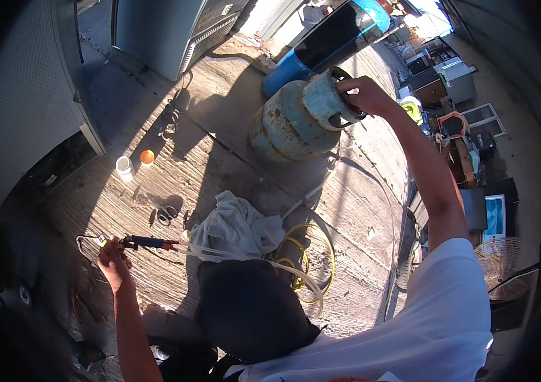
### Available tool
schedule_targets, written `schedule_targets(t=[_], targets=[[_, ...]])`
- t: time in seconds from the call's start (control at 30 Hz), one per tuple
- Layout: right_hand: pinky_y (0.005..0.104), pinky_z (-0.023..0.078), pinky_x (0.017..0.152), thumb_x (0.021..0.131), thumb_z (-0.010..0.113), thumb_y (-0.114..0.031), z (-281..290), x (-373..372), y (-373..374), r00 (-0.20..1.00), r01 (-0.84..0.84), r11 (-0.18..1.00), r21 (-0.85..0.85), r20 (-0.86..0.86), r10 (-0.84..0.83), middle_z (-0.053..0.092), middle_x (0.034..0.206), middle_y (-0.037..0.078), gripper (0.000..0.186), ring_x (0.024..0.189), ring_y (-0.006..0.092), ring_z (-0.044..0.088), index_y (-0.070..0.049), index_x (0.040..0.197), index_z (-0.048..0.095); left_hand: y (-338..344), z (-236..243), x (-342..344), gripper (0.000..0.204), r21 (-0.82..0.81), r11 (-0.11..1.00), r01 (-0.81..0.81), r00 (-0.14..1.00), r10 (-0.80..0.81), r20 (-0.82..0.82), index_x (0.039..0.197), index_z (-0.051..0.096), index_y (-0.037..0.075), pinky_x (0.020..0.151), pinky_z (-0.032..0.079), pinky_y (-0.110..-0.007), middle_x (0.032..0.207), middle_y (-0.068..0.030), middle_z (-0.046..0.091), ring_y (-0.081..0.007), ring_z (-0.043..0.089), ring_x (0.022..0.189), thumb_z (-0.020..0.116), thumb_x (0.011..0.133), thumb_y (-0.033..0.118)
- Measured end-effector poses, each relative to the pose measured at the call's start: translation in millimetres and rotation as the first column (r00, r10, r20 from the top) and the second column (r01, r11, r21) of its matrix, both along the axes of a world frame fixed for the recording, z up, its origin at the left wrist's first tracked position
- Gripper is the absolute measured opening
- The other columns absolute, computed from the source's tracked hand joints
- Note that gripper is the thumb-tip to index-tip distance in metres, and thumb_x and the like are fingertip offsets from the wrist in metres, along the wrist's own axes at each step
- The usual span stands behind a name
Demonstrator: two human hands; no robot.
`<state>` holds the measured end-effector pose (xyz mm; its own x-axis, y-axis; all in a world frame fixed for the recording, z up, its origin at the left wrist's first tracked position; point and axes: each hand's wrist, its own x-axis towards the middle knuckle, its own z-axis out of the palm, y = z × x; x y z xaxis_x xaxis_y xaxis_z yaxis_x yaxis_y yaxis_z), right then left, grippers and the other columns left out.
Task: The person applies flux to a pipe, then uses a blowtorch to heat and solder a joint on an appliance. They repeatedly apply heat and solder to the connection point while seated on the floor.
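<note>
My left hand [114,258] grips a torch [145,242] with a bent metal tip, a dark handle and pale hoses. My right hand [363,95] reaches over the collar of a rusty pale blue gas cylinder [289,127], its fingers curled into the top, partly hidden. A taller blue and black cylinder [318,48] stands behind it. Below the cylinders lie a crumpled pale cloth [238,229] and a coiled yellow hose [331,254]. A dark rounded, cap-like shape [251,309] fills the lower middle, beside my white sleeve.
Grey metal cabinets [149,32] stand at top left, by dark cables [170,121]. A white cup [124,170], an orange-topped cup [147,158] and scissors-like tools [165,213] sit on the concrete floor [366,210]. Appliances, frames and a fan guard [503,258] crowd the right side.
</note>
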<state>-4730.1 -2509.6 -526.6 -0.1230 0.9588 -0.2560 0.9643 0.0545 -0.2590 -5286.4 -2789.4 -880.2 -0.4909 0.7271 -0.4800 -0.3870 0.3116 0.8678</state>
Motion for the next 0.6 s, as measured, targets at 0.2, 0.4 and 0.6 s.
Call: schedule_targets(t=[0.2, 0.4, 0.6], targets=[[0.0381, 0.056, 0.082, 0.089, 0.067, -0.026, -7.7, 30.1, 26.8, 0.996, 0.038, 0.852, 0.522, 0.048, -0.073, 0.076, 0.098, 0.016, 0.031, 0.091, 0.0286, 0.074, -0.006, 0.111, 0.076, 0.0, -7.2, -4.5, 0.027, -0.007, 1.000, 0.027, 1.000, -0.027, -0.002, 0.084, 0.061, 0.012, 0.039, 0.027, -0.021, 0.065, 0.0052, 0.051, -0.0019, 0.038, 0.045, 0.070, 0.098, 0.033], [0.0444, 0.054, 0.088, 0.090, 0.061, -0.046, 41.2, 25.4, 93.1, 0.893, 0.208, 0.690, 0.693, 0.154, -0.424, 0.075, 0.098, 0.017, 0.038, 0.099, 0.0366, 0.071, -0.012, 0.096, 0.078, 28.2, -19.7, -9.3, 0.029, 0.004, 1.000, -0.013, 1.000, 0.013, 0.006, 0.093, 0.067, 0.011, 0.040, 0.027, -0.022, 0.067, 0.0052, 0.051, -0.0028, 0.038, 0.047, 0.064, 0.101, 0.039], [0.0478, 0.050, 0.101, 0.087, 0.065, -0.058, 96.7, 26.0, 165.9, 0.767, 0.388, 0.294, 0.873, -0.129, -0.628, 0.066, 0.121, 0.029, 0.071, 0.116, 0.0431, 0.063, 0.001, 0.126, 0.062, 43.8, -4.6, -11.4, 0.029, -0.061, 0.996, -0.061, 0.993, 0.054, -0.107, 0.086, 0.064, 0.013, 0.041, 0.023, -0.021, 0.068, 0.0059, 0.054, -0.0016, 0.034, 0.047, 0.067, 0.100, 0.039]])
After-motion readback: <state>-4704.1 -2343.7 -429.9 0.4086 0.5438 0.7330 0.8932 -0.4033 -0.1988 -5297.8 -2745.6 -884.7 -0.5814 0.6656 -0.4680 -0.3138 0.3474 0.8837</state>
